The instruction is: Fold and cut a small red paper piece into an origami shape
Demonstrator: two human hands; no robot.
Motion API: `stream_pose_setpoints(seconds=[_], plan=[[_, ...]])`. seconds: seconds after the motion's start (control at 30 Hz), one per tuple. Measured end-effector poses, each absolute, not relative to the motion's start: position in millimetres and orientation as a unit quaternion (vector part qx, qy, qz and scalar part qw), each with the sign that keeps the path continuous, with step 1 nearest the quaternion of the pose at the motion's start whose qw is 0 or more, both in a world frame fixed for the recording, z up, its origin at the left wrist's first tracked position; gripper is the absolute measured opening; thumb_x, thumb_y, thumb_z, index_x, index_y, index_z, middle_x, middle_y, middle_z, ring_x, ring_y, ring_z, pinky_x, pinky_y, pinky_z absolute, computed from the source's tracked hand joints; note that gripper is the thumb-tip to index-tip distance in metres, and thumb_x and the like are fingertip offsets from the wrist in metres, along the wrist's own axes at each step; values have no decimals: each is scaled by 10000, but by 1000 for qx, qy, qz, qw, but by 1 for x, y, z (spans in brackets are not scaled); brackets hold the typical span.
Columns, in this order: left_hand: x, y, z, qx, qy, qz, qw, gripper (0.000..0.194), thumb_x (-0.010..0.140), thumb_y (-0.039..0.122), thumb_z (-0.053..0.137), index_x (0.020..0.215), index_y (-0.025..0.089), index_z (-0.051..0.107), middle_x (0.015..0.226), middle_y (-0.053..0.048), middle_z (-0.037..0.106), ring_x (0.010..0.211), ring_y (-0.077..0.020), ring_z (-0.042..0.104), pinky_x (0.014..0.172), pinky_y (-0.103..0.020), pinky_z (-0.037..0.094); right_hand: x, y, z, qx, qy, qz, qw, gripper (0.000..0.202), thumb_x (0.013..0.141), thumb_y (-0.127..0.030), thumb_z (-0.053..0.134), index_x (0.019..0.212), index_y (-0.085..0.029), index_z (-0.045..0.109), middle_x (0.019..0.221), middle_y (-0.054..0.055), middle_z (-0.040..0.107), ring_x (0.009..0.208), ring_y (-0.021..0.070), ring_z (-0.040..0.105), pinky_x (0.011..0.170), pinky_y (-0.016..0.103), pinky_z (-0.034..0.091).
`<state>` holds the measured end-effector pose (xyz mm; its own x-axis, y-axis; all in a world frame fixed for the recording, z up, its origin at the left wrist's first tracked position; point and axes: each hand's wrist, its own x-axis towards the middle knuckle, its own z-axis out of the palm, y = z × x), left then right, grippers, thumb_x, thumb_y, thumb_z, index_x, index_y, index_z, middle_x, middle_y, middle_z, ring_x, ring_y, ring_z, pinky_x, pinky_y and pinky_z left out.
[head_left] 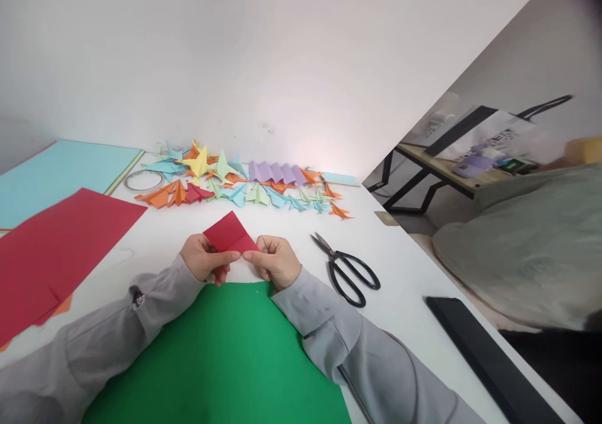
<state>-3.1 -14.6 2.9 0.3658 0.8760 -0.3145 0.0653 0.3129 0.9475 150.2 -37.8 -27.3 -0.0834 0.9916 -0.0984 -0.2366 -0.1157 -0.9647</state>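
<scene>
Between both hands is a small red square of paper (pixel 231 231), raised above the white table, one corner pointing away from me and a crease across its lower part. My left hand (pixel 207 258) pinches its left side, thumb along the lower edge. My right hand (pixel 276 259) grips the right side, and the two thumb tips nearly meet at the near edge. Below my hands lies a large green sheet (pixel 226 355), partly covered by my forearms. To the right of my right hand, black-handled scissors (pixel 345 270) rest on the table with blades nearly closed.
Several folded paper figures (pixel 235 182) in many colours line the wall. A wire coil (pixel 143 179) sits at their left. Large red paper (pixel 70 254) and light blue paper (pixel 66 173) lie at left. A black bar (pixel 484 355) runs along the right table edge.
</scene>
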Motion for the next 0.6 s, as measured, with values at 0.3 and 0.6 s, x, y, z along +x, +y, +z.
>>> stream_pose_setpoints(seconds=[0.3,0.6], plan=[[-1,-17,9,440,507,337,660,306,542,159,746,392,161,478,299,44,476,246,-62,401,263,-171,293,147,-39,-27,-456,-406,573,546,435,521,-342,789,449,-190,388,239,-88,410,208,23,282,248,147,153],[-10,-5,5,419,518,365,650,351,476,199,792,396,159,453,321,41,498,267,-59,424,266,-162,280,152,-37,-29,-456,-362,593,556,418,507,-372,800,459,-173,435,282,-66,471,215,36,347,228,137,202]])
